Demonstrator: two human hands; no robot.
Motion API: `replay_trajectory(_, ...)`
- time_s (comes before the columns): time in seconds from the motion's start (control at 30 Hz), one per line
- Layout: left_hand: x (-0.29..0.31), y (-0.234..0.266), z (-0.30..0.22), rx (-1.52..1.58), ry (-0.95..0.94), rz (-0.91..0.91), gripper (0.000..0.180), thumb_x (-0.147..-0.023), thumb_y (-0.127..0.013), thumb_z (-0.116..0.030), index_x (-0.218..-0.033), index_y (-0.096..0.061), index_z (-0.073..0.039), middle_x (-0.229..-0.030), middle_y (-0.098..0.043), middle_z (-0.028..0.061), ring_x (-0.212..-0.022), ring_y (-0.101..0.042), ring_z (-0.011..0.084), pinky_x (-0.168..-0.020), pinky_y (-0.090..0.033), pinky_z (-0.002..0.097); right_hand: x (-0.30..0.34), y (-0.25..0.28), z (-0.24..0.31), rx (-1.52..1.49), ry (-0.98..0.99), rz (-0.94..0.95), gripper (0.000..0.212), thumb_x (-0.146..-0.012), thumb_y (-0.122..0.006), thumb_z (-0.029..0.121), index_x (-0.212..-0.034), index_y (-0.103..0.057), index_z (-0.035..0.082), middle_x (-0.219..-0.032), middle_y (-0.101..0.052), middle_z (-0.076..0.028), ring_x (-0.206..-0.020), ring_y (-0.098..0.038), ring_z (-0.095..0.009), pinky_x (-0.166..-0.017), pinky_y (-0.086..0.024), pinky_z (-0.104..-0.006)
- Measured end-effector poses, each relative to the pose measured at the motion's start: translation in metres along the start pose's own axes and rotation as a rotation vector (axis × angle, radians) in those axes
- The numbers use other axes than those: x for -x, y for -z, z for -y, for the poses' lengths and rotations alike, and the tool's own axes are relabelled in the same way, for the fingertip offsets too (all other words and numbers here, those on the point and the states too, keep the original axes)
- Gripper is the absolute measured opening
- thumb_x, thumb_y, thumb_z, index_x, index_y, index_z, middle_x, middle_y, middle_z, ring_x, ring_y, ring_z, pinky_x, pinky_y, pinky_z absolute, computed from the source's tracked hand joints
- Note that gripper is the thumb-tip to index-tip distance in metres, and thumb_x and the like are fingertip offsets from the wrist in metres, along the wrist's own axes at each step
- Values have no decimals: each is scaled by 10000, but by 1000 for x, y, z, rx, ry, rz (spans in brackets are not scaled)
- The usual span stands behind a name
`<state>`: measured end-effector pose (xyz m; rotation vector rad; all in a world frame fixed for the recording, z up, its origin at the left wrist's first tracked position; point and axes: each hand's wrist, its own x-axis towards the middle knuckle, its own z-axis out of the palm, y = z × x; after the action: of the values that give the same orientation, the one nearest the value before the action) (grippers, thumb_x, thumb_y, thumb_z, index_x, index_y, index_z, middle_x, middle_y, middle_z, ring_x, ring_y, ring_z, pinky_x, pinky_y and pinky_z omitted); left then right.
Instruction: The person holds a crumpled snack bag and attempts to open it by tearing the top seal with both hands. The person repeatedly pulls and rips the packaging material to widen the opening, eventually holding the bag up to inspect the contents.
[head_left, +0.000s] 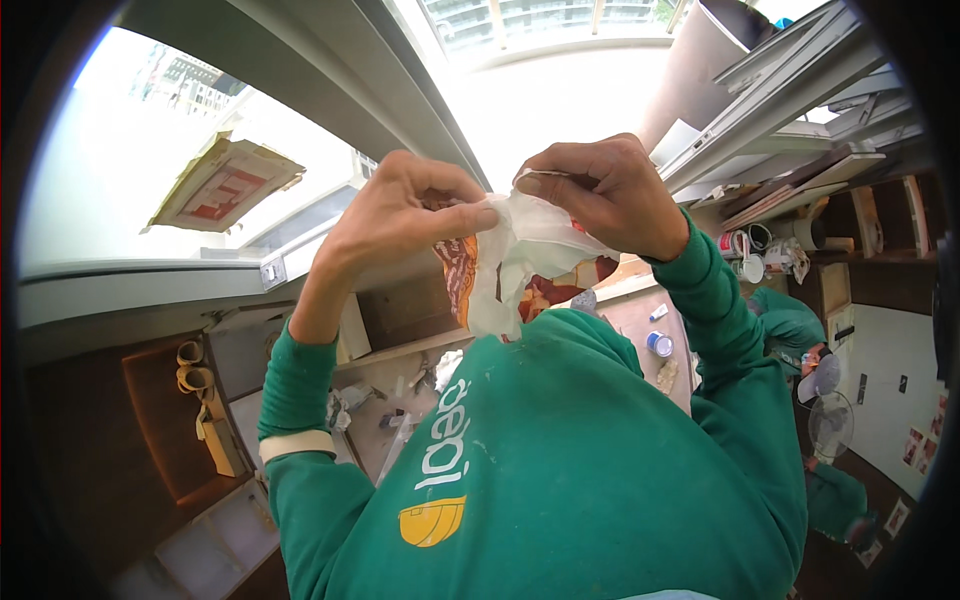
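My left hand (405,208) and my right hand (605,190) are raised in front of my chest, close together. Between them hangs a crumpled, thin white sheet (490,285), its upper edge pinched in the fingertips of both hands. I cannot make out whether it is paper, cloth or plastic. Orange and dark red printed material (457,272) shows behind and beside it, partly covered by the white folds; how the two are joined is hidden. Thumb and fingers are pressed together on each hand.
A window frame (400,80) stands beyond my hands, with a taped board (225,183) on the left pane. Long metal profiles (770,95) and a large grey cylinder (700,65) are at upper right. A blue-and-white can (659,344) stands below; a co-worker in green (790,325) is at right.
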<state>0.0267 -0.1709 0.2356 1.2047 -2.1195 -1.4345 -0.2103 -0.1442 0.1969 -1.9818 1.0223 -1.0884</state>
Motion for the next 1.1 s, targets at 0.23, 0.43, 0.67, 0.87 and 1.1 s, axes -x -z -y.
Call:
replay_trajectory(0.23,-11,-10,-6,-47,14,49,207,-816,-740,-169,-880,-735,28,-696,-657,28,-621,-547,68,-619,-472,230,1,11,-14,83,75,-40,141,-855,-650,157,-864,-704,27,-655,-623,-143,-533,-586,-257,-554,-486,-310)
replay_trajectory(0.43,-13,-17,-8,-152,-132,15,131,-811,-730,-62,-928,-747,-6,-711,-655,40,-610,-543,104,-560,-435,272,6,23,-21,-414,-338,301,282,-860,-708,240,-991,-678,-9,-715,-673,-92,-552,-584,-111,-536,-483,-269)
replay_trajectory(0.67,-4,-29,10,-441,-431,-39,235,-785,-726,-18,-1019,-739,-39,-685,-591,68,-555,-517,195,-526,-414,313,20,5,-30,-561,-384,457,359,-844,-750,130,-1147,-629,-20,-1048,-699,-102,-940,-641,-141,-854,-521,-301)
replay_trajectory(0.87,13,-32,14,-692,-524,-194,337,-682,-698,0,-995,-722,-120,-697,-574,35,-597,-556,210,-547,-423,348,35,-6,-38,-788,-506,93,284,-814,-700,24,-1091,-644,-8,-988,-700,-87,-910,-643,-132,-837,-526,-282)
replay_trajectory(1.1,20,-42,18,-917,-727,-322,277,-655,-702,-59,-932,-693,-66,-819,-586,14,-717,-570,165,-625,-407,313,34,-1,-7,-613,-566,160,180,-864,-689,173,-873,-691,-6,-757,-647,-26,-723,-600,-87,-649,-480,-247)
